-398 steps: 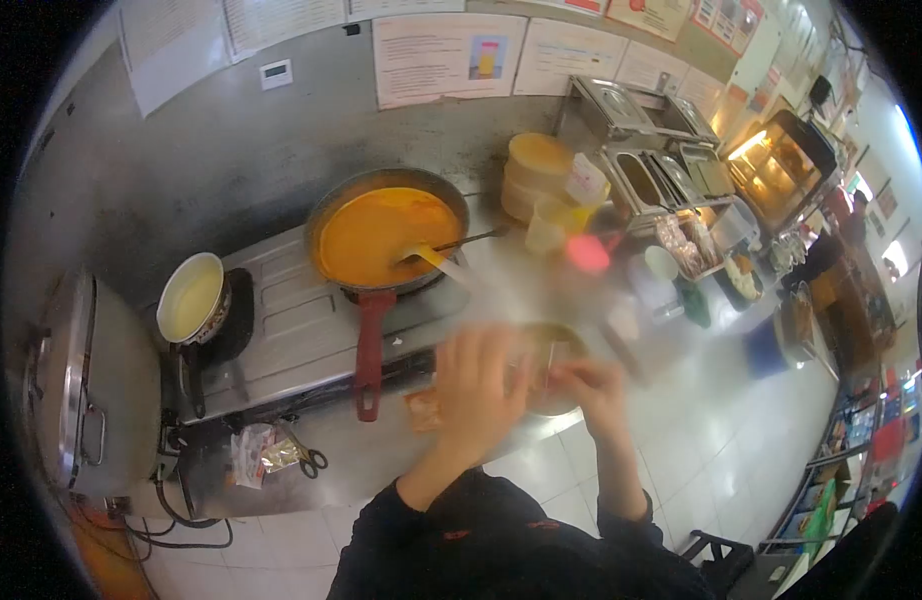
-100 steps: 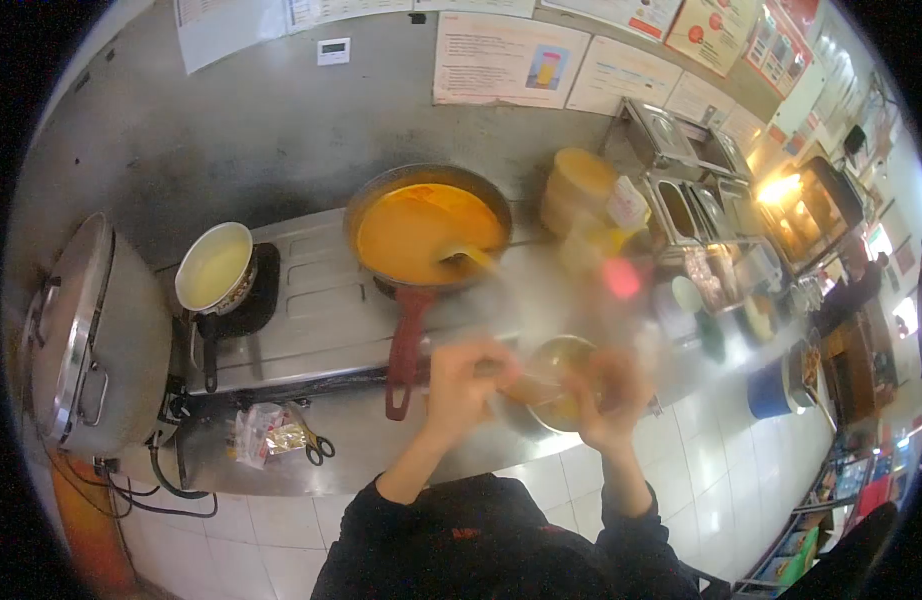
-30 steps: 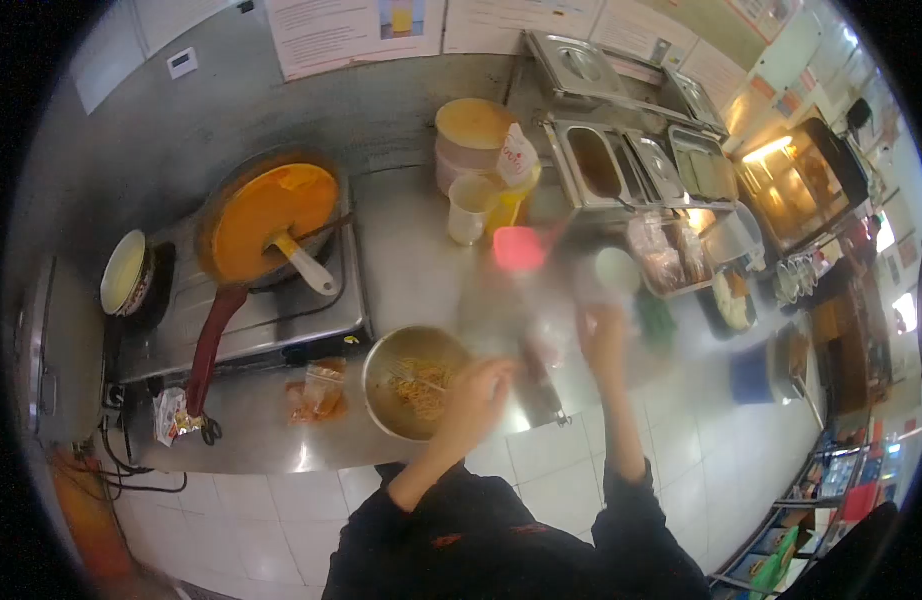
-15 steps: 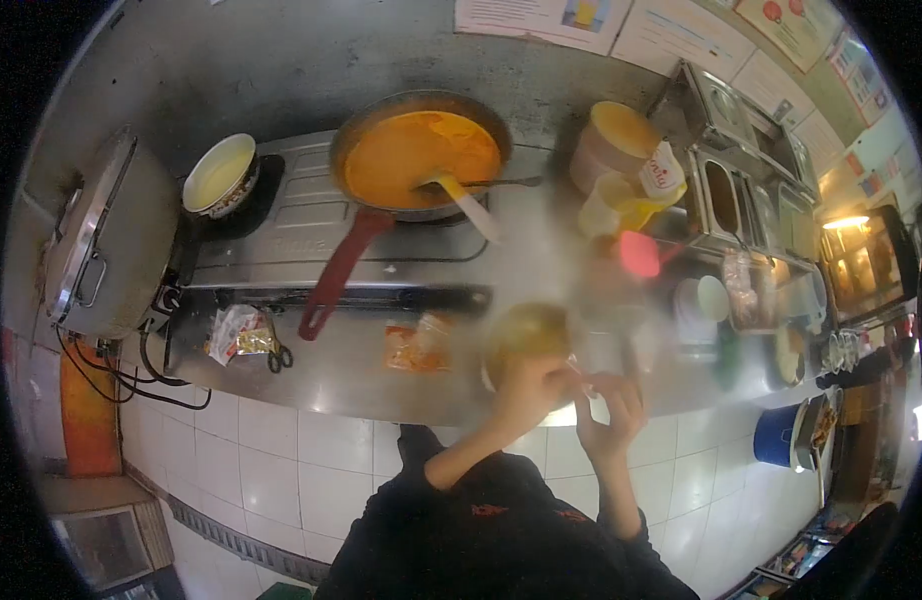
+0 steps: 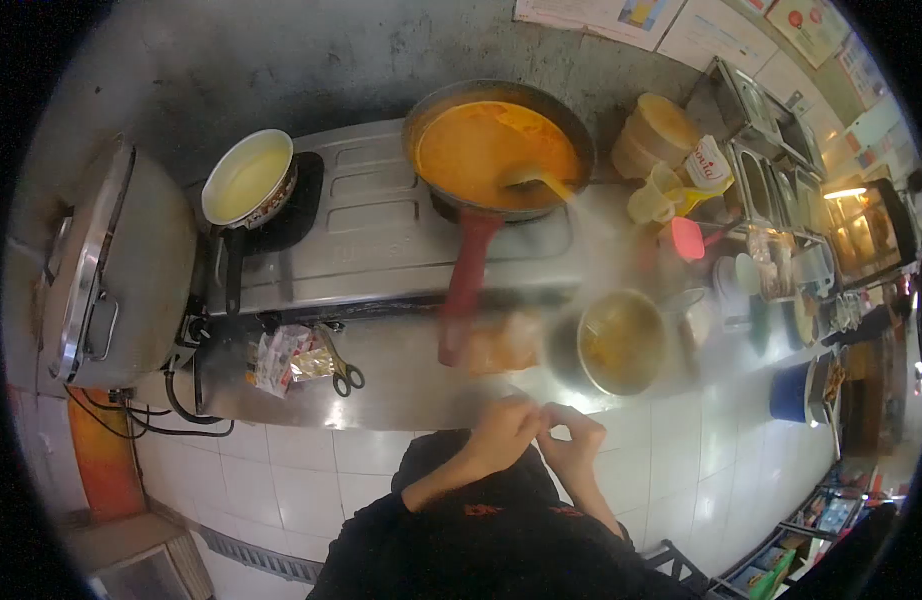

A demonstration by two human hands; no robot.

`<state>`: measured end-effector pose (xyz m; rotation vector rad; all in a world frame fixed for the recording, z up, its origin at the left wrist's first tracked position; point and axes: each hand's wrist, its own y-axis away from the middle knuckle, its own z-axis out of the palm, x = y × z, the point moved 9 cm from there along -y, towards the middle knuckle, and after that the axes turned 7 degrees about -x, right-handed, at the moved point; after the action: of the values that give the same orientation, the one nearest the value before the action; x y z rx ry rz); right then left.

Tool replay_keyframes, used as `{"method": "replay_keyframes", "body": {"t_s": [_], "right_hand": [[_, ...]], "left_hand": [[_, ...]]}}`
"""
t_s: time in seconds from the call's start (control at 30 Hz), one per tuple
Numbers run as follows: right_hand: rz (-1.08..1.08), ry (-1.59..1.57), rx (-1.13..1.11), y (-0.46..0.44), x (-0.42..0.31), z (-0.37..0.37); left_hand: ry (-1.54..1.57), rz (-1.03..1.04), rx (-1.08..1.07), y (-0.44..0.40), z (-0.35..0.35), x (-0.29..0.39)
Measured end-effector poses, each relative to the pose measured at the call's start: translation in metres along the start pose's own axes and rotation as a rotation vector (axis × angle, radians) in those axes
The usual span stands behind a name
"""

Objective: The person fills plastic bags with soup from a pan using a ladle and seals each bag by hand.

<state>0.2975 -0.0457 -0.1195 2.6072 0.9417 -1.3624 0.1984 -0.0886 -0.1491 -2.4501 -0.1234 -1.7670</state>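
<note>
My left hand (image 5: pixel 506 432) and my right hand (image 5: pixel 573 440) meet in front of my body, just off the counter's front edge. Fingers of both are pinched together; whatever is between them is too small to make out. Ahead and to the right stands a round metal bowl (image 5: pixel 622 342) with a yellowish content. A clear packet with orange contents (image 5: pixel 501 345) lies on the counter beyond my left hand. Farther off, a frying pan (image 5: pixel 471 270) with a red handle holds orange sauce (image 5: pixel 491 150), and a yellow-handled utensil (image 5: pixel 556 185) rests in it.
At the left are a saucepan (image 5: pixel 249 180) of pale liquid, a large lidded metal cooker (image 5: pixel 131 270), scissors (image 5: pixel 347 377) and opened packets (image 5: pixel 286 358). Tubs, a measuring jug (image 5: pixel 656 195), a pink-topped container (image 5: pixel 686 238) and metal trays (image 5: pixel 756 180) crowd the right side.
Both hands have moved away from above the metal bowl, back towards my body and to its left, still close together. The view has swung left, so the counter items appear farther right.
</note>
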Motion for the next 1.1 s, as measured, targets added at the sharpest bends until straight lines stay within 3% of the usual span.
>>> {"method": "replay_keyframes", "body": {"t_s": [0.1,0.17,0.3,0.37,0.4,0.47,0.57,0.8,0.97,1.1], "right_hand": [[0.085,-0.025,-0.029,0.007,0.002,0.019],[0.111,-0.029,-0.060,0.009,0.010,0.030],[0.177,0.025,-0.059,0.004,0.027,0.032],[0.105,-0.192,-0.388,0.003,0.000,0.068],[0.049,-0.111,-0.466,0.007,-0.005,0.077],[0.013,-0.092,-0.444,0.006,-0.006,0.078],[-0.081,-0.023,-0.407,0.006,-0.011,0.077],[-0.155,0.103,-0.329,0.002,-0.027,0.071],[-0.162,0.110,-0.290,-0.004,-0.023,0.061],[-0.180,0.280,-0.303,-0.015,-0.029,0.061]], "left_hand": [[-0.164,0.013,0.015,0.012,-0.007,-0.003],[-0.374,-0.234,-0.040,0.022,-0.008,-0.026],[-0.291,-0.405,-0.032,0.051,-0.025,-0.066],[-0.152,-0.404,-0.028,0.054,-0.022,-0.082],[-0.145,-0.405,-0.034,0.053,-0.024,-0.080],[0.019,-0.290,-0.035,0.044,-0.029,-0.067],[0.031,-0.183,-0.032,0.042,-0.034,-0.061],[-0.012,-0.266,-0.095,0.037,-0.027,-0.067],[-0.045,0.008,-0.062,0.025,-0.033,-0.044],[-0.054,-0.011,-0.094,0.016,-0.035,-0.030]]}}
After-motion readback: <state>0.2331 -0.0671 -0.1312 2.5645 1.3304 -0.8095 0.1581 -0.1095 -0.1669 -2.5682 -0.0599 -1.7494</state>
